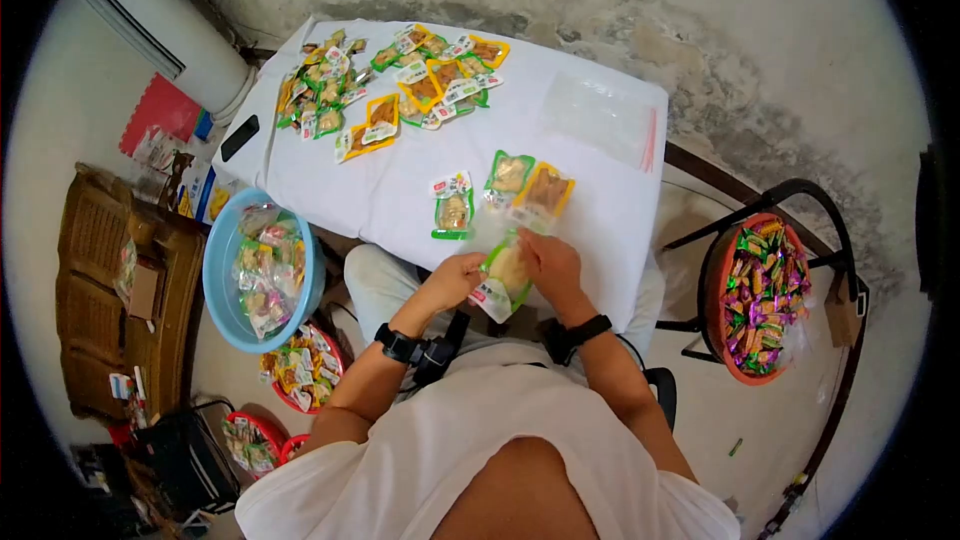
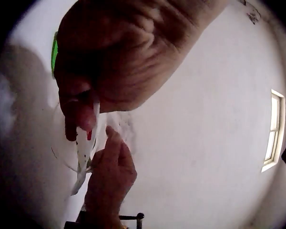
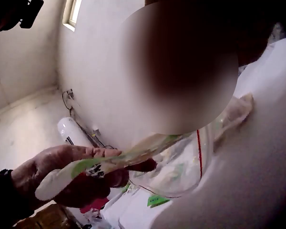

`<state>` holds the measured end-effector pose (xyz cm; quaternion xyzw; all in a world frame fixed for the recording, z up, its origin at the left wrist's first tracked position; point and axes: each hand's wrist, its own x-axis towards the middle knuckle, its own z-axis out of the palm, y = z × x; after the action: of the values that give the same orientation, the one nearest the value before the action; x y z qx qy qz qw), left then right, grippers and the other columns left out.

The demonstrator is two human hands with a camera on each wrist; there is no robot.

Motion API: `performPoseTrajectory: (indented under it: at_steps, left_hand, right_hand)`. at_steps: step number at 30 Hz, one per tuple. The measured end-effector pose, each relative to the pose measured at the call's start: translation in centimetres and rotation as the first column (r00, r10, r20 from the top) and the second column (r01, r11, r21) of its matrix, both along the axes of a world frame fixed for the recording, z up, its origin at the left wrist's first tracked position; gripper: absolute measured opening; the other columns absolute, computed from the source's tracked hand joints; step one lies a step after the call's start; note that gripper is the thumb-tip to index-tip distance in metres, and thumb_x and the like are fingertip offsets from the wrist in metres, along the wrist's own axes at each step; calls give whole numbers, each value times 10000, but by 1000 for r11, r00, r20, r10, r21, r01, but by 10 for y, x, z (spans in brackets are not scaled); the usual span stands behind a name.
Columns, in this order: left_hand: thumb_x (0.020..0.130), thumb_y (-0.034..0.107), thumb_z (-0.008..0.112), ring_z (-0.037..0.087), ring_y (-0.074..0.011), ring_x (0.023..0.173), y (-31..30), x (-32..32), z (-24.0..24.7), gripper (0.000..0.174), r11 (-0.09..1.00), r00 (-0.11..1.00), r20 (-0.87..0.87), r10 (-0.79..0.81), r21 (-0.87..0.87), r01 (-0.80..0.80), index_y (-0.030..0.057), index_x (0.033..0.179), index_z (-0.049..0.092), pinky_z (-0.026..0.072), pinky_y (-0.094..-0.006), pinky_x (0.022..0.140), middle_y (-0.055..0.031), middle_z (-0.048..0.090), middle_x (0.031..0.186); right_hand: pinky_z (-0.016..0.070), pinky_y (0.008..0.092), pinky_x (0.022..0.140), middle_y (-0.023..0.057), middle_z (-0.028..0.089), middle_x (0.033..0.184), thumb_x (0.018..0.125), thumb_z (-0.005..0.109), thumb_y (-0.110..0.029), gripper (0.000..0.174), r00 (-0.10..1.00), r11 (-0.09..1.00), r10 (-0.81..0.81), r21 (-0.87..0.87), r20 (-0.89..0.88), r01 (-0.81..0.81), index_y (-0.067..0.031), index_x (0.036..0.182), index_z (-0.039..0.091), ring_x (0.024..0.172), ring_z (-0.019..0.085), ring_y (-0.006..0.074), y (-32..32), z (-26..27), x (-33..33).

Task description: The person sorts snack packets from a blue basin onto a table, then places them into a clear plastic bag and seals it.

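A snack packet with green edges and a white end is between my two hands, over the table's near edge. My left hand pinches its left side; in the right wrist view the thumb and fingers of that left hand close around the packet. My right hand grips the packet's right side, though it is blurred in its own wrist view. A clear bag with a red zip line hangs around the packet. Just beyond lie a green packet, another green packet and a yellow-orange one.
Several snack packets are spread over the far side of the white-covered table. Flat clear bags lie at the right, a phone at the left. A blue basin and an orange basin of sweets flank me.
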<state>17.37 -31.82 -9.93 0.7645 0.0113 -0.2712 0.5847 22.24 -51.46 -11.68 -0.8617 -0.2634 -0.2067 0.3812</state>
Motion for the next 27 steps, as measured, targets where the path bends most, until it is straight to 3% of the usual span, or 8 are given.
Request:
performPoseTrajectory:
  at_steps: [10,14,17,19,20,22,26,27]
  left_hand:
    - [904,118,496,554,-103,511,-24,24,-30,205,884,877,-218,428,-102,-456,30,1070,579,391,-191,408,-14,576,665]
    - [883,34,457,577,-119,551,-39,49,-60,371,819,858,-120,500,-257,-514,21,1253,474,413,-209,402,-62,621,780]
    - [921,163,428,537,-138,485,-70,60,-66,347,731,686,269,676,-365,-577,43,1238,505,365,-218,388,-121,636,864]
    - [912,137,437,559,-137,571,-84,65,-78,328,381,512,9,859,-679,-628,31,1213,510,417,-226,442,-129,610,1018]
    - [912,137,437,559,-137,571,-79,61,-72,328,381,512,10,859,-679,-627,31,1213,510,417,-226,442,-129,610,1018]
    - [793,-77,517,543,-225,1011,-60,49,-52,560,801,834,5,551,-285,-527,16,1327,380,464,-294,829,-144,504,1201]
    - [801,-54,521,526,-245,1050,-48,56,-81,565,931,901,236,364,-110,-348,18,1338,365,442,-320,875,-155,416,1297]
    - [838,4,490,533,-263,1006,-51,58,-87,438,871,742,514,431,-22,-491,-4,1271,424,457,-335,827,-194,458,1235]
  right_hand:
    - [428,378,507,59,567,632,820,619,-207,214,984,959,173,-234,41,-159,-125,1017,638,576,544,254,7,-4,-11]
    - [431,384,519,56,574,647,818,618,-209,204,987,969,151,-206,46,-139,-118,999,639,581,543,258,6,0,-12]
    - [430,385,519,59,575,652,821,613,-212,196,988,979,141,-159,62,-130,-115,989,641,584,544,258,4,-5,-10]
    - [429,382,517,62,577,657,826,606,-214,190,989,980,138,-152,56,-128,-115,983,644,583,546,256,2,-8,-9]
    - [429,382,517,62,577,657,826,606,-214,190,989,980,138,-152,57,-128,-115,983,644,583,546,256,2,-7,-9]
    - [431,381,520,66,579,664,825,606,-205,185,992,991,117,-75,45,-114,-116,983,644,586,547,257,3,-3,-10]
    - [432,382,524,74,577,673,819,608,-191,189,994,985,110,-136,-4,-109,-113,988,642,591,549,258,3,-6,-13]
    - [431,386,525,79,575,671,820,606,-186,191,994,985,113,-133,-14,-113,-113,993,642,592,549,261,3,-8,-12]
